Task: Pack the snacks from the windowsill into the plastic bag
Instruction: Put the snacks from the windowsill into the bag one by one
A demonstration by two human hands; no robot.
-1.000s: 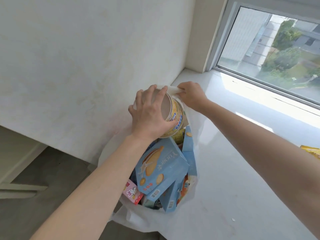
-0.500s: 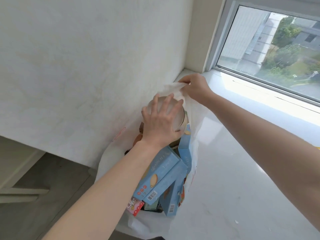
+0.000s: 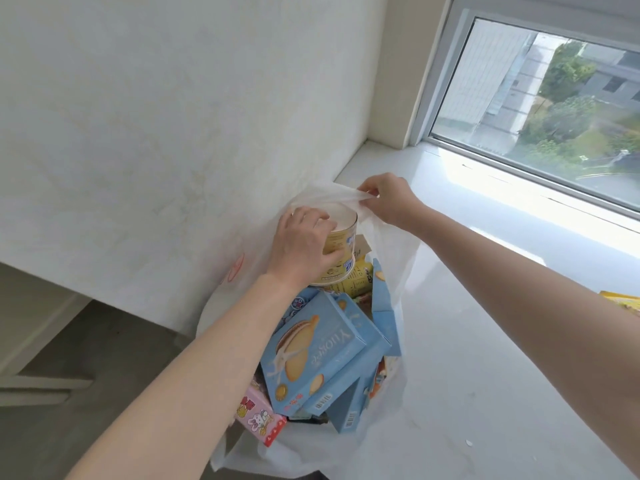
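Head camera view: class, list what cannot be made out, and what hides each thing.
All in the head view.
Yellow round tin: the left hand gripping it covers much of its label.
White plastic bag: light blue cardboard biscuit boxes on top hide its lower contents.
Yellow packet on the white windowsill: cut off by the right edge.
Pink cardboard carton: print too small to read.

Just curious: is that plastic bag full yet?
Nearly full: boxes pile up to the mouth of the bag, with the tin on top.
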